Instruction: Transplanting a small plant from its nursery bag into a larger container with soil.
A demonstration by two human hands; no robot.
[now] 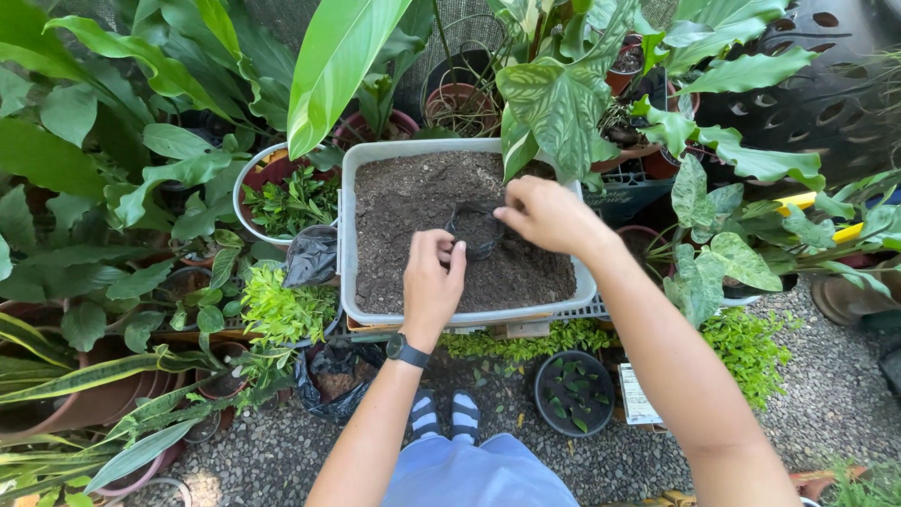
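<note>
- Scene: outdoor plant corner, gravel ground, seen from above. Centre of frame holds a grey plastic tub (349, 235) filled nearly to the rim with dark potting soil (413, 192).
- Thing in hand: a small black grow bag (474, 228), sitting in the soil just right of the tub's centre, mouth held open and facing up.
- Left hand (432, 282): lower centre of frame, a watch on the wrist. Thumb and fingers pinched together on the near edge of the bag's mouth.
- Right hand (549, 214): comes in from the right, fingertips closed on the far right edge of the bag's mouth. Both hands together spread the opening.
- Progress, judged from this view: the bag is opened and seated in the soil, and some dark soil appears to lie inside it. How full it is cannot be told; the rim looks slack, so filling seems partial at most. No plant is seen in the bag.
- Surroundings: a white-rimmed pot of small green plants (282, 202) touches the tub's upper left side. A crumpled black plastic bag (313, 255) lies at the tub's left wall. A round black pot with seedlings (573, 391) stands on the gravel, lower centre right. Broad-leaved plants crowd the top and both sides.
</note>
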